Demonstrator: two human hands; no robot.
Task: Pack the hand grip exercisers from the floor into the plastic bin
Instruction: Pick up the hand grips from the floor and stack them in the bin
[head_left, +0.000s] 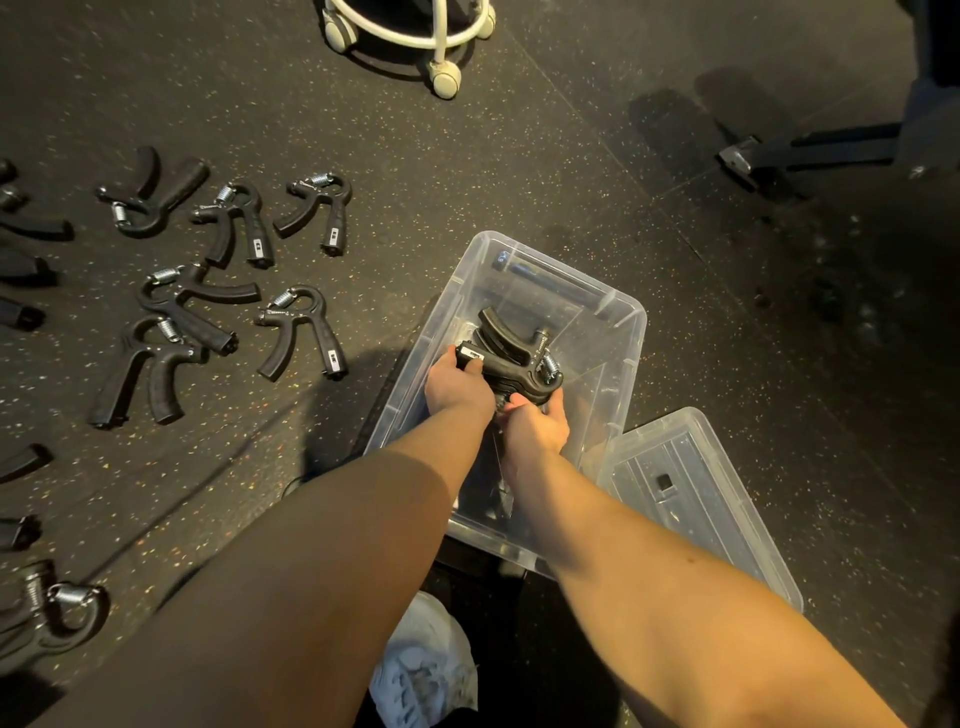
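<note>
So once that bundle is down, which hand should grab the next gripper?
Probably the left hand: the loose exercisers lie on the floor to the left of the bin.

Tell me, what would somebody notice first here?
Probably the two hands, left hand and right hand, holding a bunch of black grip exercisers inside the clear plastic bin in the middle. Then the many loose exercisers scattered on the dark floor to its left.

Open bin (631, 332) top, perhaps half-free.
</note>
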